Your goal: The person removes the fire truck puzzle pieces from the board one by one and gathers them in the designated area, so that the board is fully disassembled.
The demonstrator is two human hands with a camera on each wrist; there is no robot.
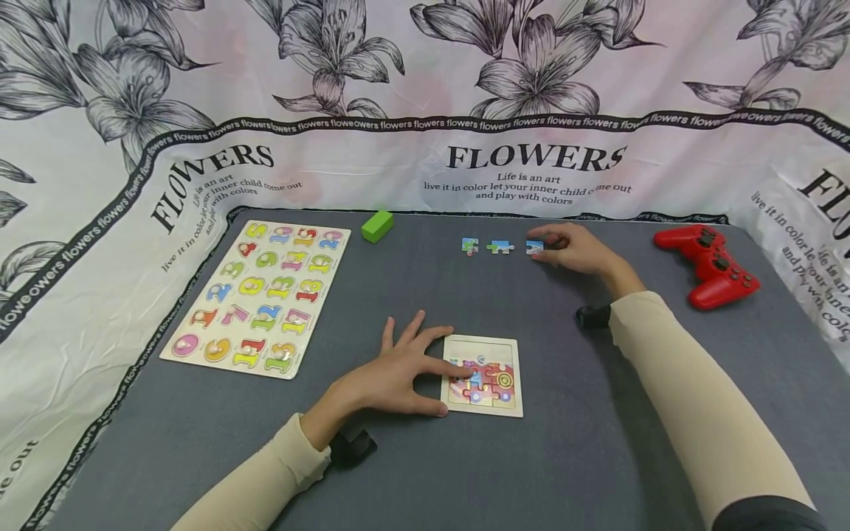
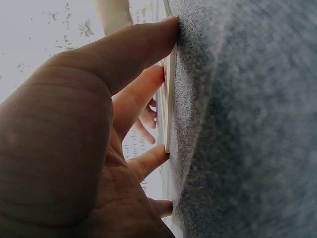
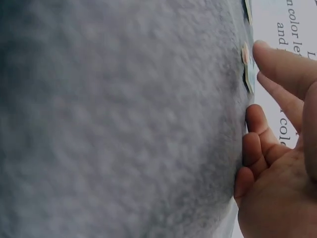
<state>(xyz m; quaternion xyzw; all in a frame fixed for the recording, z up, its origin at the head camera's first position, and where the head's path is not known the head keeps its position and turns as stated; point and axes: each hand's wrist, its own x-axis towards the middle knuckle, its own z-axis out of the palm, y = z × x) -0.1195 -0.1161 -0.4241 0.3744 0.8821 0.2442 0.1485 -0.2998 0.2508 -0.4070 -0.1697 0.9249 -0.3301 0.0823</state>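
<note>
My left hand [image 1: 395, 372] lies with fingers spread over the left side of a small jigsaw puzzle board [image 1: 481, 408]. Its index fingertip rests on the joined pieces [image 1: 494, 383], while the thumb [image 2: 148, 42] touches the board's near left corner. At the back of the table, my right hand [image 1: 576, 251] pinches a blue puzzle piece [image 1: 534, 248] between thumb and index finger, close to the tabletop. The other fingers curl toward the palm in the right wrist view. Two loose puzzle pieces lie to its left, a blue-green piece [image 1: 500, 247] and a green piece [image 1: 469, 245].
A number puzzle board [image 1: 255, 299] filled with colourful numerals lies at the left. Behind it to the right sits a green block [image 1: 377, 226]. A red game controller [image 1: 710, 265] rests at the right. Flower-printed cloth [image 1: 372, 162] borders the grey table [image 1: 531, 472] behind.
</note>
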